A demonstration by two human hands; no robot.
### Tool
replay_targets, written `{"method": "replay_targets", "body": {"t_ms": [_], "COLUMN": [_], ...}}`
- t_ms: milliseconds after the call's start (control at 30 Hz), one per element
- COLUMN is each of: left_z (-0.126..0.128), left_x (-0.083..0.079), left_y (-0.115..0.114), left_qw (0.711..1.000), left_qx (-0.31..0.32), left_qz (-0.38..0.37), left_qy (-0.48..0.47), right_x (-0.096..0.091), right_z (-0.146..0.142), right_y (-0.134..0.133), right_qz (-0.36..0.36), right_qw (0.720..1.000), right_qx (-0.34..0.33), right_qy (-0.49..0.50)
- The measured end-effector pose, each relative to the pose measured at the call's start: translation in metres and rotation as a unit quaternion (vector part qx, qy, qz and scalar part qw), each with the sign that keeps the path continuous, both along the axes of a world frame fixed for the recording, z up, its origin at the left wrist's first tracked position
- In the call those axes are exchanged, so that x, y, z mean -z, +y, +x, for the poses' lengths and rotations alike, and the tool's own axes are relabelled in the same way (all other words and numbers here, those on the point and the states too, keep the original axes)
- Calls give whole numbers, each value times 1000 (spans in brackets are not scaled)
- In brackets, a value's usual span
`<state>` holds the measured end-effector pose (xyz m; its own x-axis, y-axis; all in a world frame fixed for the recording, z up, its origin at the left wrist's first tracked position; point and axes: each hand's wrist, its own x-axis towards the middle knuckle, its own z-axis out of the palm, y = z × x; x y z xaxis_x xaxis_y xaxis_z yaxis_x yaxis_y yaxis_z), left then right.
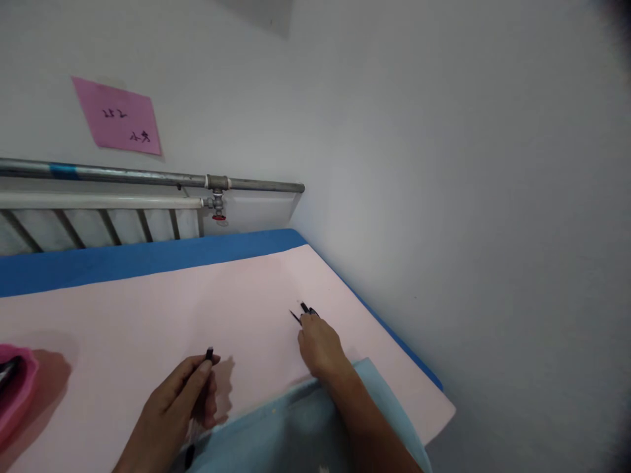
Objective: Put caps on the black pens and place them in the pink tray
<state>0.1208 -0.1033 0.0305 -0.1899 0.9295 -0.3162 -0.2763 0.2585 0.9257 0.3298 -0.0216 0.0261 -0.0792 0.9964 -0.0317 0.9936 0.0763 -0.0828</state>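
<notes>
Left hand [172,394] bare; right hand [319,340] bare; right forearm [367,408] uncovered, tapering

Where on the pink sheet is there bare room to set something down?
Between the pink container and left hand, up to the blue strip; also between left hand and right hand. It's crowded around the dark slim things there, and light-blue cloth crowds the near side.

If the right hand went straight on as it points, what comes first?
Probably the slim dark items at the fingertips of the right hand; whether it already touches them is unclear.
</notes>
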Motion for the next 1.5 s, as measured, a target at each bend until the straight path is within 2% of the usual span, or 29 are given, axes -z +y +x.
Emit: {"method": "replay_targets", "body": {"t_ms": [300,367,533,633,700,733,767,800,833,933,967,1000,1033,1100,1267,1500], "left_z": [1,-1,-6,-5,-5,-5,-5,-6,-7,-9,-9,-10,-10,-10,-8,-6], "left_x": [1,0,-3,-5,-6,-7,-7,-6,-6,-3,-3,-3,-4,-6,-10,-13], "left_y": [0,-1,0,1,1,1,1,1,1,-1,-1,-1,-2,-2,-3,-5], "left_qw": [1000,999,986,987,988,987,986,985,984,978,976,973,970,968,967,967], "left_qx": [2,28,149,143,137,143,152,161,172,202,212,223,232,240,247,251], "left_qz": [-7,3,-5,-15,-18,-19,-16,-12,-10,-6,-2,2,7,14,6,-1], "left_qy": [9,35,71,77,74,70,64,58,54,52,57,63,68,74,58,34], "right_x": [-3,-3,0,0,-2,-4,-6,-8,-9,-13,-13,-14,-14,-15,-15,-13], "right_z": [-1,-4,-15,-21,-25,-28,-30,-33,-37,-49,-53,-57,-60,-65,-66,-65], "right_y": [-1,-3,-10,-12,-13,-13,-13,-14,-15,-21,-23,-26,-28,-31,-34,-33], "right_qz": [-42,-47,-62,-40,-30,-40,-64,-93,-120,-138,-129,-123,-121,-124,-116,-135], "right_qw": [998,998,996,992,977,958,926,880,821,623,573,538,518,504,489,495], "right_qx": [9,-6,-64,-102,-105,-96,-81,-65,-47,-9,0,5,7,2,1,-15], "right_qy": [-35,-35,-16,57,182,267,363,462,557,769,809,834,847,855,864,859]}}
